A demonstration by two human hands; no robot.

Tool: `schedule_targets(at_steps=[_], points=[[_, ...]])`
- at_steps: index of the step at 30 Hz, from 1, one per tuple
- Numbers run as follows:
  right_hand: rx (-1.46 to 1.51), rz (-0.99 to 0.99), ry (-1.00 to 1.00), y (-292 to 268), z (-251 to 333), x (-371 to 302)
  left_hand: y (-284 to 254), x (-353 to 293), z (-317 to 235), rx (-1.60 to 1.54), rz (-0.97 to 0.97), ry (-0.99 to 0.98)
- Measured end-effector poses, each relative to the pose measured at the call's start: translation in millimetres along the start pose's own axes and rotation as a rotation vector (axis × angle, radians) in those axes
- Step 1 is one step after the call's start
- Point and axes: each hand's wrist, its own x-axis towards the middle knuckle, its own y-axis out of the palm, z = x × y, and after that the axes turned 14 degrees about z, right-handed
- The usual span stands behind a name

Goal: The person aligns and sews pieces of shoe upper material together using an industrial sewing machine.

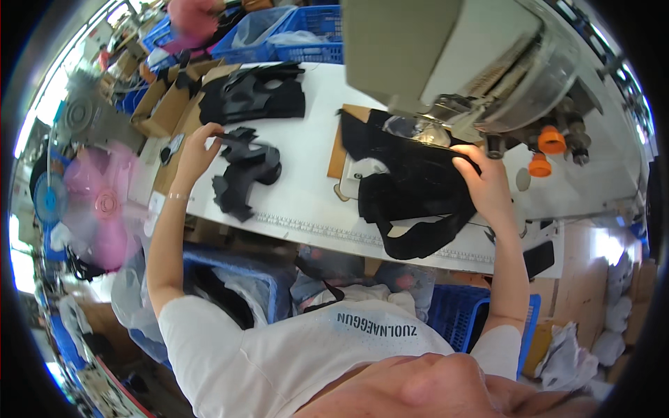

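Observation:
My left hand [201, 155] is out at the left of the white table [306, 167], thumb and fingers pinched on the edge of a dark grey cut fabric piece [244, 171] with an irregular outline. That piece hangs loosely over the tabletop. At the right, my right hand [486, 180] grips the edge of a black fabric piece [418, 174], thumb on top. This black fabric lies under the head of a sewing machine [432, 115], with a curved strap-like loop toward the near table edge. A stack of black fabric pieces [254, 94] rests at the far left of the table.
A ruler strip [320, 228] runs along the near table edge. Orange-tipped knobs [550, 139] stick out from the machine. A black phone-like slab [538, 259] lies at the right corner. Left stand a cardboard box [157, 111] and a pink fan [104, 202]; blue crates [306, 31] stand behind.

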Motion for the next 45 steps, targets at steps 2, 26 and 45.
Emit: schedule_targets(at_steps=[2, 26, 45], points=[[0.023, 0.002, 0.102, 5.6, -1.3, 0.9, -12.1, -4.3, -46.6, 0.024, -0.043, 0.158], [0.222, -0.011, 0.061, -4.9, -14.7, 11.0, 132.9, 50.1, -283.0, -0.014, -0.393, 0.689], [-0.624, 0.282, -0.034, 1.1, -55.4, 33.0, 101.4, 57.9, -287.6, 0.097, -0.213, 0.681]])
